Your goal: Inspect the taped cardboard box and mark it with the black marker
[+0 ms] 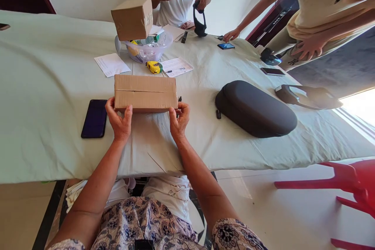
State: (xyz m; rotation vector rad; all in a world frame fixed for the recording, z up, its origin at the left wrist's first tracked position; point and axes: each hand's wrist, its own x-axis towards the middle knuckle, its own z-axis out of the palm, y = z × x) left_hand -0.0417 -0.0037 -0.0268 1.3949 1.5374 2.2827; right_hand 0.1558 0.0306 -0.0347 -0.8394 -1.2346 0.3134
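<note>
A closed brown cardboard box (pixel 145 99) is in front of me over the cloth-covered table, with a seam running along its top. My left hand (pixel 119 121) grips its near left corner, thumb on the front face. At the near right corner, my right hand (pixel 179 120) holds the box in the same way. A small dark object pokes out behind the right fingers, too hidden to name. Left of my left hand lies a dark smartphone (pixel 94 118).
Beyond the box are a yellow tape measure (pixel 154 67), papers (pixel 112 65) and a plastic basin (pixel 168 43) with another cardboard box (pixel 132 19) on it. A black case (pixel 256 108) lies right. Two people stand across the table. A red stool (pixel 348 179) is lower right.
</note>
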